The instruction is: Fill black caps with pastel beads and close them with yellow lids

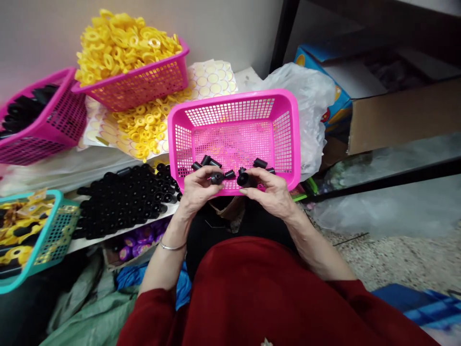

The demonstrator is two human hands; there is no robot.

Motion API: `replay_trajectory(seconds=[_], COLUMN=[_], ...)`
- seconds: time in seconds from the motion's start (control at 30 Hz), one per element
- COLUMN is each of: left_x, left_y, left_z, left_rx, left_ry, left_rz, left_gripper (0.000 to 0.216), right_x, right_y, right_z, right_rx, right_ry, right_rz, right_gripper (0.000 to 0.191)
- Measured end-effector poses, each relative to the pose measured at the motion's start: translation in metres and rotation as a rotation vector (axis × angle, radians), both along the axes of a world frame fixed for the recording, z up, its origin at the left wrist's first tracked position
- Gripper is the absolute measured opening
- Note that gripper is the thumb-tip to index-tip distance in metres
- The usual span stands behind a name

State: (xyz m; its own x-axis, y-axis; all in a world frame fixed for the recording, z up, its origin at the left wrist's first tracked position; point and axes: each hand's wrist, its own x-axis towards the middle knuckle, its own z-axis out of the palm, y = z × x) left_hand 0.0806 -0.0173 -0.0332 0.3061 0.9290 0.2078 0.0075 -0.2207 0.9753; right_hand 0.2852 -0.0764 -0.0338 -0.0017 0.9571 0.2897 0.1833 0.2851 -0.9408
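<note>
Tubes (244,180) in each hand (272,191), round labels (212,80) behind

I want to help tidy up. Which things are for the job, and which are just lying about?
Seem to be for the job:
Black piece in the left hand
Second piece in the right hand
Pink basket beneath, with more pieces
Lined-up pieces beside it

Probably just lying about:
White bag
Blue box
Purple things
</note>
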Motion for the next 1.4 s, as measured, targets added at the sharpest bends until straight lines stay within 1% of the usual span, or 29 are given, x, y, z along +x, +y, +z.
replay_trajectory(seconds=[0.1,0.2,0.33,0.47,0.57,0.67,0.77,0.8,0.87,0.93,0.97,1.03,1.1,1.13,1.2,1.27,1.33,1.4], left_x=[0.007,0.007,0.005,0.003,0.001,0.0,0.001,0.002,0.005,0.01,0.014,0.02,0.023,0.023,0.017,0.003,-0.019,-0.044], left_y=[-0.013,-0.016,-0.015,-0.013,-0.011,-0.011,-0.013,-0.014,-0.018,-0.023,-0.027,-0.035,-0.046,-0.052,-0.065,-0.077,-0.085,-0.09], left_z=[-0.002,-0.003,-0.001,-0.003,-0.003,0.001,0.004,0.003,0.0,-0.004,-0.006,-0.008,-0.007,-0.007,-0.01,-0.017,-0.029,-0.043], left_rx=[0.02,0.134,0.283,0.354,0.37,0.351,0.276,0.234,0.153,0.147,0.19,0.333,0.465,0.499,0.494,0.437,0.381,0.338], left_ry=[0.039,0.137,0.246,0.268,0.281,0.319,0.327,0.306,0.239,0.192,0.191,0.22,0.249,0.263,0.291,0.308,0.33,0.395], left_rz=[-0.006,-0.022,-0.065,-0.113,-0.149,-0.183,-0.239,-0.233,-0.143,-0.001,0.054,0.125,0.161,0.19,0.294,0.477,0.708,0.929], left_gripper=[0.033,0.032,0.029,0.031,0.032,0.034,0.037,0.041,0.049,0.048,0.045,0.038,0.034,0.033,0.032,0.032,0.032,0.035], right_x=[-0.001,-0.001,-0.001,0.0,0.003,0.004,0.001,0.0,-0.004,-0.007,-0.009,-0.013,-0.016,-0.018,-0.018,-0.015,-0.009,-0.003], right_y=[-0.001,-0.001,-0.002,0.0,0.001,0.0,-0.001,-0.002,-0.002,-0.003,-0.003,-0.007,-0.011,-0.014,-0.017,-0.015,-0.007,0.004], right_z=[0.002,0.002,0.0,0.0,0.0,0.001,0.001,0.002,0.001,0.0,-0.001,-0.004,-0.008,-0.009,-0.012,-0.012,-0.012,-0.009], right_rx=[0.096,0.173,0.207,0.222,0.253,0.278,0.288,0.292,0.289,0.26,0.243,0.212,0.199,0.193,0.186,0.197,0.206,0.185], right_ry=[-0.092,-0.19,-0.272,-0.351,-0.41,-0.493,-0.568,-0.571,-0.518,-0.422,-0.379,-0.314,-0.262,-0.236,-0.202,-0.218,-0.276,-0.369], right_rz=[0.029,0.029,0.037,0.066,0.075,0.094,0.136,0.14,0.118,0.069,0.052,0.043,0.093,0.138,0.218,0.223,0.145,0.066], right_gripper=[0.03,0.029,0.029,0.027,0.027,0.029,0.031,0.031,0.03,0.028,0.027,0.027,0.032,0.036,0.043,0.042,0.033,0.023])
